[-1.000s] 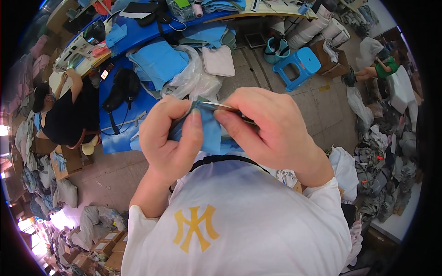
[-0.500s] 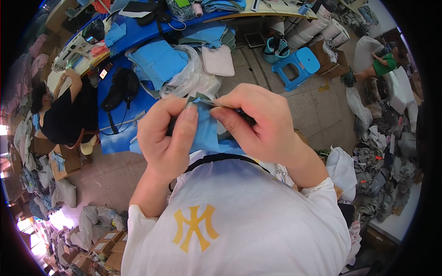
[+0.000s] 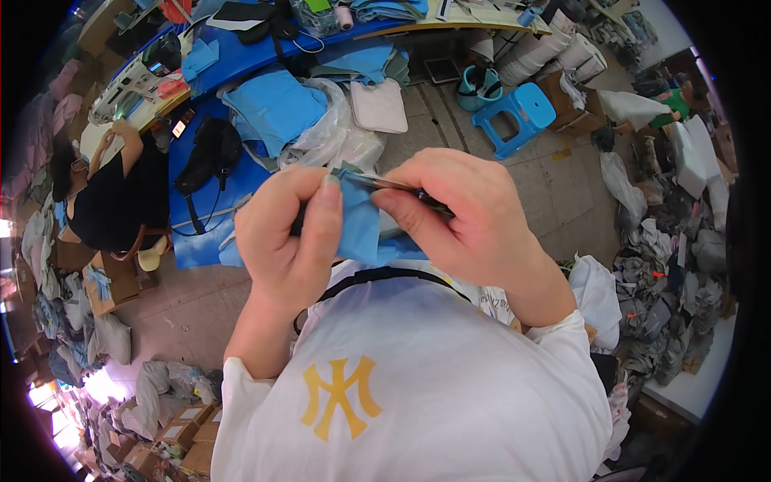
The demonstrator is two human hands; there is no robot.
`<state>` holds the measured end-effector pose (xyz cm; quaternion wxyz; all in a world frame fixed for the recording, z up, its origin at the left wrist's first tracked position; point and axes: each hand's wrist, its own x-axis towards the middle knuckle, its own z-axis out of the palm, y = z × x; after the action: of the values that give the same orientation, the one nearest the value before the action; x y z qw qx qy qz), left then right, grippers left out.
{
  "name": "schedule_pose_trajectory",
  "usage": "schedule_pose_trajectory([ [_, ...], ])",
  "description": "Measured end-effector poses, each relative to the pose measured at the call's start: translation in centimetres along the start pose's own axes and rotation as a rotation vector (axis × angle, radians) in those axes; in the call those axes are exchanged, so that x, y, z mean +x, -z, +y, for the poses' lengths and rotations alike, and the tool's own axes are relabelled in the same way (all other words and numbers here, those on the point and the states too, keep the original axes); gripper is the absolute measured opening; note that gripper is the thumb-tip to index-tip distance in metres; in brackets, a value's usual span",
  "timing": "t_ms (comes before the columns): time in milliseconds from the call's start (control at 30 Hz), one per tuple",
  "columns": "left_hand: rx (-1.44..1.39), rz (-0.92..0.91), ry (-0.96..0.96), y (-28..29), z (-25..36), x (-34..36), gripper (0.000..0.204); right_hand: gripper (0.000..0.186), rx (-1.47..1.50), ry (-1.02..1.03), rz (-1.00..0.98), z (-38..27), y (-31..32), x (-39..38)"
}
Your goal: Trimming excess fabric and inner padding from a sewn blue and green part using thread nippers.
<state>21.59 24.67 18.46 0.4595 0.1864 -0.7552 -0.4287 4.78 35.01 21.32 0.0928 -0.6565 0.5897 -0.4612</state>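
Note:
My left hand (image 3: 285,233) pinches the top of a piece of blue fabric (image 3: 360,225), near a small dark green-grey edge of cloth, with its thumb uppermost. My right hand (image 3: 454,217) is closed on a slim metal tool (image 3: 377,181), perhaps small snips, whose narrow shiny part lies across the fabric's top edge beside my left thumb. The rest of the tool is hidden in my fingers. The fabric hangs between both hands, in front of my white shirt.
A blue table (image 3: 181,249) holds blue cloth (image 3: 273,108), a black bag (image 3: 209,153) and a pale pad (image 3: 379,104). A blue stool (image 3: 518,120) stands right of it. One person (image 3: 112,209) works at a sewing machine (image 3: 132,84); another (image 3: 671,104) is among cloth piles at right.
Both hands have shifted slightly, still gripping fabric and tool, and the narrow metal part stays at the fabric's top. The person in green at right has moved behind pale bundles.

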Motion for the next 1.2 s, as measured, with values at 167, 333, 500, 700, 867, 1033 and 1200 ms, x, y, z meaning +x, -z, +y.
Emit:
schedule_pose_trajectory([
  [167, 0.062, -0.007, -0.052, 0.1, -0.1, 0.0, 0.005, 0.011, -0.03, 0.007, -0.003, -0.3, 0.1, -0.1],
  [333, 0.045, 0.006, -0.011, 0.1, 0.0, -0.1, 0.005, 0.011, -0.033, 0.009, -0.006, -0.4, -0.1, -0.2],
  [500, -0.094, -0.014, 0.134, 0.3, 0.4, -0.3, 0.011, 0.01, 0.035, 0.091, 0.094, 0.3, -1.0, -0.6],
  [700, -0.196, -0.023, 0.208, 0.3, 0.4, -0.5, 0.014, 0.011, 0.123, 0.059, 0.088, 0.6, -1.3, -0.9],
  [867, -0.156, -0.015, 0.152, 0.0, 0.2, -0.4, 0.013, 0.017, 0.203, -0.082, 0.053, 0.2, -0.9, -0.9],
  [1033, -0.215, -0.004, 0.149, 0.4, -0.2, -0.6, 0.014, 0.025, 0.218, -0.195, -0.022, 1.3, 0.1, -1.4],
  [1200, -0.299, -0.061, 0.16, 0.2, -0.9, -0.9, 0.027, 0.037, 0.7, -0.322, -0.087, 1.0, -0.5, -1.2],
])
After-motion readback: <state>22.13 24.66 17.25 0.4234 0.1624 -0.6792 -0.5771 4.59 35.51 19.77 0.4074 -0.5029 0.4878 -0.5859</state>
